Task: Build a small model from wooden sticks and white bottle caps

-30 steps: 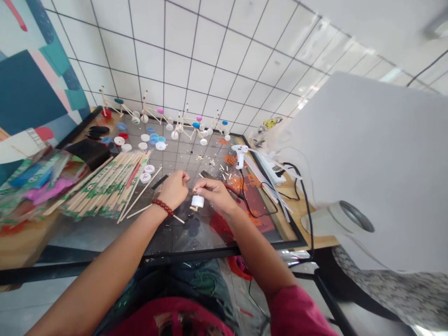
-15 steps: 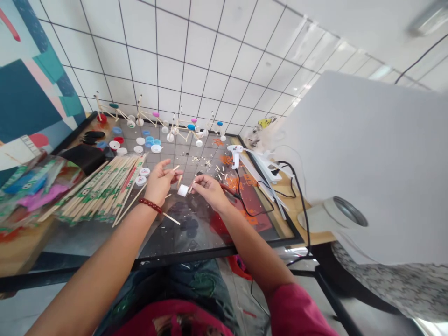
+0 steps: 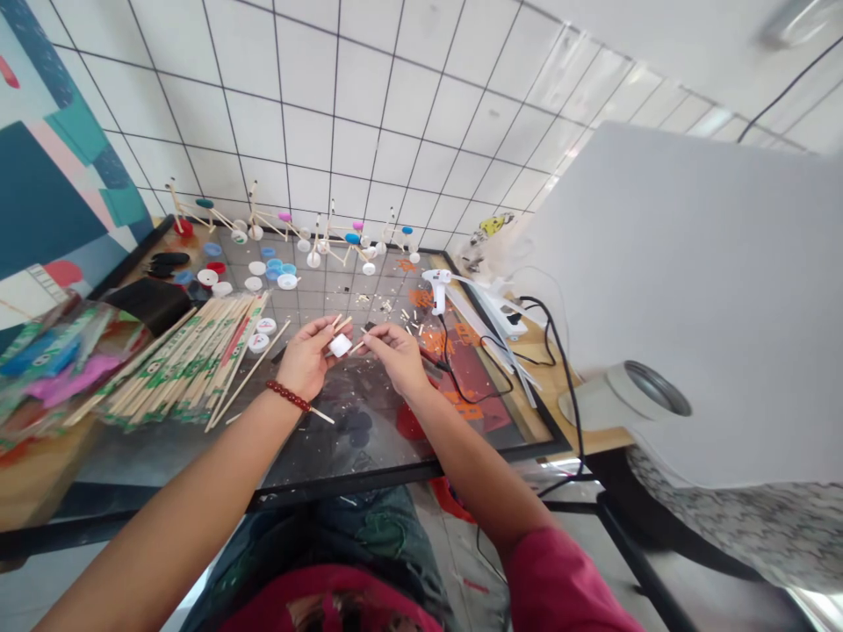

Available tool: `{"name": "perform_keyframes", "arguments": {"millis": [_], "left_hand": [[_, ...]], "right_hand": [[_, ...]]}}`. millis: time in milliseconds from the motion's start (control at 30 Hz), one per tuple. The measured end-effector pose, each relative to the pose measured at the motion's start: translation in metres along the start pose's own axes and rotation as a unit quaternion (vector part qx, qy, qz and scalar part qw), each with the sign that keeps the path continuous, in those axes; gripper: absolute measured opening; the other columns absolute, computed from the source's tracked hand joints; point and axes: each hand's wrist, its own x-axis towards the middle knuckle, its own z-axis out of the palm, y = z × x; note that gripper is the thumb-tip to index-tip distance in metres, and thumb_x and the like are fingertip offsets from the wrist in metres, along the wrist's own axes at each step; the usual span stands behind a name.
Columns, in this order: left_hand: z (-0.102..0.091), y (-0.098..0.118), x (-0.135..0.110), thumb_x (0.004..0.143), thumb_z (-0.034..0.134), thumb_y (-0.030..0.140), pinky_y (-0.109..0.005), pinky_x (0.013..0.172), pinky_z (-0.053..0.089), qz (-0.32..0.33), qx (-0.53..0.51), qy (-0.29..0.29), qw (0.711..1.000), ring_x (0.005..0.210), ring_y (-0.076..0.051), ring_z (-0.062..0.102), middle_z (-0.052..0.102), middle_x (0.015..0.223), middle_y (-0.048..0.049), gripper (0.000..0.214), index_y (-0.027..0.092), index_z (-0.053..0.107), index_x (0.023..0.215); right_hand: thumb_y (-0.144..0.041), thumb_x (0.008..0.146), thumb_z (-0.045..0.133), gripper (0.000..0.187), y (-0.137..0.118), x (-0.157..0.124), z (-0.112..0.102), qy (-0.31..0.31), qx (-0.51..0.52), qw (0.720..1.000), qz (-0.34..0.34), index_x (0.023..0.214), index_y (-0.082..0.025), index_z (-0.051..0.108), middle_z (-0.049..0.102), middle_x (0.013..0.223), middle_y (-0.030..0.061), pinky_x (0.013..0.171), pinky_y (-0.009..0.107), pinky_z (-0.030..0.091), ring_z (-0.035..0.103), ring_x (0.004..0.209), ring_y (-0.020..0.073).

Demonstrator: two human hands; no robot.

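Note:
My left hand (image 3: 308, 358), with a red bead bracelet (image 3: 288, 395) at the wrist, is closed around short wooden sticks (image 3: 342, 323). A white bottle cap (image 3: 341, 345) sits at its fingertips, between my two hands; how it joins the sticks is too small to tell. My right hand (image 3: 397, 358) pinches a thin wooden stick (image 3: 356, 348) whose other end reaches to the cap. Under my left wrist a loose stick (image 3: 322, 415) lies on the dark glass tabletop (image 3: 329, 452).
Wrapped chopsticks (image 3: 177, 364) and loose caps (image 3: 287, 281) lie left. Several small stick-and-cap models (image 3: 352, 239) stand along the tiled wall. A white glue gun (image 3: 437, 290), its black cord (image 3: 454, 369) and a power strip (image 3: 510, 323) are on the right. Stick scraps (image 3: 412, 320) lie beyond my right hand.
My hands have come closer together. My left fingers have closed in around the sticks beside the white cap, and the stick in my right hand now points at the cap.

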Motion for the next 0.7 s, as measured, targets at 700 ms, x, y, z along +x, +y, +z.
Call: {"name": "perform_keyframes", "arguments": {"millis": [700], "left_hand": [[0.002, 0.001, -0.014, 0.084, 0.072, 0.014, -0.028, 0.057, 0.06, -0.121, 0.049, -0.13, 0.983, 0.069, -0.018, 0.072, 0.075, 0.082, -0.0073, 0.02, 0.015, 0.072, 0.104]], "right_hand": [[-0.037, 0.059, 0.096, 0.037, -0.003, 0.015, -0.011, -0.027, 0.146, 0.984, 0.104, 0.081, -0.021, 0.069, 0.075, 0.081, -0.001, 0.068, 0.025, 0.052, 0.065, 0.071, 0.0125]]}}
